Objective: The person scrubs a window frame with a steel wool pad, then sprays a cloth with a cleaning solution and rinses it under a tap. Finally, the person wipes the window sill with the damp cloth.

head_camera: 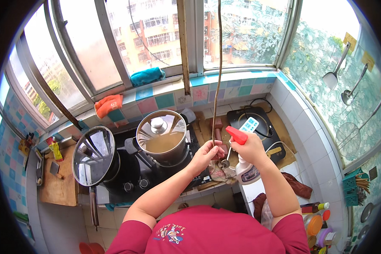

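Note:
My left hand (211, 151) pinches the lower part of a thin brown cord (218, 70) that hangs down past the window. A small metallic piece (224, 163) shows just below those fingers; whether it joins the cord, I cannot tell. In my right hand (249, 149) is a white spray bottle (246, 173) with a red trigger head (237, 134), gripped at the neck. The trigger head points toward the cord, a short distance to its right. Behind the right hand lies a white power strip (249, 124) with blue sockets, over a black induction cooker (257, 119).
Left of my hands, a glass-lidded pot (161, 139) with brownish liquid and a lidded pan (93, 155) stand on a black gas hob (130, 171). The pan's handle (94, 206) juts past the counter. A wooden board (58, 181) lies far left; bottles and jars (317, 225) crowd the lower right.

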Tool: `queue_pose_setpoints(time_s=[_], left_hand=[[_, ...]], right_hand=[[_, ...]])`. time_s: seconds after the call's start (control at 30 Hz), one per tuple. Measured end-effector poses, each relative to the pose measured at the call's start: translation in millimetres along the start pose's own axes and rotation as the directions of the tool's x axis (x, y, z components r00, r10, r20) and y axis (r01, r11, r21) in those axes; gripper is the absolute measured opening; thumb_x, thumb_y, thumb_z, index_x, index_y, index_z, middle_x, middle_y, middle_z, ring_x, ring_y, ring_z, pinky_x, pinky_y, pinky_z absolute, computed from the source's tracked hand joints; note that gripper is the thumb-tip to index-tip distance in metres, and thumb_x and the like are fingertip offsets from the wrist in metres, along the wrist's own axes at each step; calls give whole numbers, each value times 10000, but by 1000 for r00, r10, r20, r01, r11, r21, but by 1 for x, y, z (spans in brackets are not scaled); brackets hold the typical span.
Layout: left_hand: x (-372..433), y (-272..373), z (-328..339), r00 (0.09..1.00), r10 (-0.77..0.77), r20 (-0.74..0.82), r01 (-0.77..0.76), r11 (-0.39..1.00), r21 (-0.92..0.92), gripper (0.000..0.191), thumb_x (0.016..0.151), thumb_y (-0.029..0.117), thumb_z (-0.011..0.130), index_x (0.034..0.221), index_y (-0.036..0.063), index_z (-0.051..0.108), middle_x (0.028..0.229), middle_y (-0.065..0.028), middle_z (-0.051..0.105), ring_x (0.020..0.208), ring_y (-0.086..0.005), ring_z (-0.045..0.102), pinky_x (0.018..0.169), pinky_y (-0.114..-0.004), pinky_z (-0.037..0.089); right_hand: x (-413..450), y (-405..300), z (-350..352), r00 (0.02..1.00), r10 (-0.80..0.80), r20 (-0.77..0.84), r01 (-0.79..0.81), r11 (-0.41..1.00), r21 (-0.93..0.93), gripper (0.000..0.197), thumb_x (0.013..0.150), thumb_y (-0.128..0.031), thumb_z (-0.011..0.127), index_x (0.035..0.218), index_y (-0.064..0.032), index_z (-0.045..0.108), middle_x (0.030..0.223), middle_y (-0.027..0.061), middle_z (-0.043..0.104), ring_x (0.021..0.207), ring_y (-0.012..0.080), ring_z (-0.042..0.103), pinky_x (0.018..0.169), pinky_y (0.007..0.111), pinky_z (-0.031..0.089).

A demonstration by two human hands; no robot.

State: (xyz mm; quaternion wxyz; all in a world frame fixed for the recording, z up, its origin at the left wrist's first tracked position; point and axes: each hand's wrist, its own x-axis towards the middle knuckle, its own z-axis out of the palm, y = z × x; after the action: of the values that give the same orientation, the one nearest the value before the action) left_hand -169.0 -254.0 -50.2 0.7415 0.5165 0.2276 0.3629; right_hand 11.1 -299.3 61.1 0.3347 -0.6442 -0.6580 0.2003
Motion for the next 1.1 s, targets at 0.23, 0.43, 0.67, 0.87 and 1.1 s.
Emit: queue_pose_setpoints(time_s=[0.23,0.43,0.67,0.87,1.1], left_hand=[[61,100,6,890,383,-246,-386,922,36,435,1008,383,361,1358,125,345,907,-43,566,751,-151,634,693,-288,510],[88,94,-7,876,468,-114,-454,882,126,306,1014,365,360,897,97,449,711,16,401,581,-83,410,710,-297,493],[73,-26,-39,905,389,-170,-286,854,434,266,1023,263,375,894,46,461,795,-25,543,747,-121,523,757,-261,441],[62,-86,-45,938,306,-161,-146,773,617,154,983,169,469,963,39,549,995,-70,619,921,-176,564,876,-292,433],[66,-82,-50,846,499,-189,-7,365,931,209,863,135,606,1069,108,629,1247,-104,502,1197,-280,412,1015,-385,320]], right_hand=[[-38,41,-2,994,102,-32,-97,986,135,169,728,-138,666,864,-39,649,711,65,630,639,151,579,639,280,462],[-60,76,4,987,153,-49,-142,974,178,144,733,-187,655,837,-88,647,706,124,638,682,303,623,650,356,483],[-86,113,2,964,230,-133,-147,881,450,93,765,9,589,856,5,606,727,21,595,619,78,539,595,228,440],[-110,148,-10,905,320,-279,-150,856,495,109,772,-25,609,879,-3,614,753,18,606,670,85,543,634,238,440],[-124,194,-21,805,365,-468,-78,847,526,246,805,-28,615,1050,-23,633,912,27,653,739,79,559,688,240,452]])
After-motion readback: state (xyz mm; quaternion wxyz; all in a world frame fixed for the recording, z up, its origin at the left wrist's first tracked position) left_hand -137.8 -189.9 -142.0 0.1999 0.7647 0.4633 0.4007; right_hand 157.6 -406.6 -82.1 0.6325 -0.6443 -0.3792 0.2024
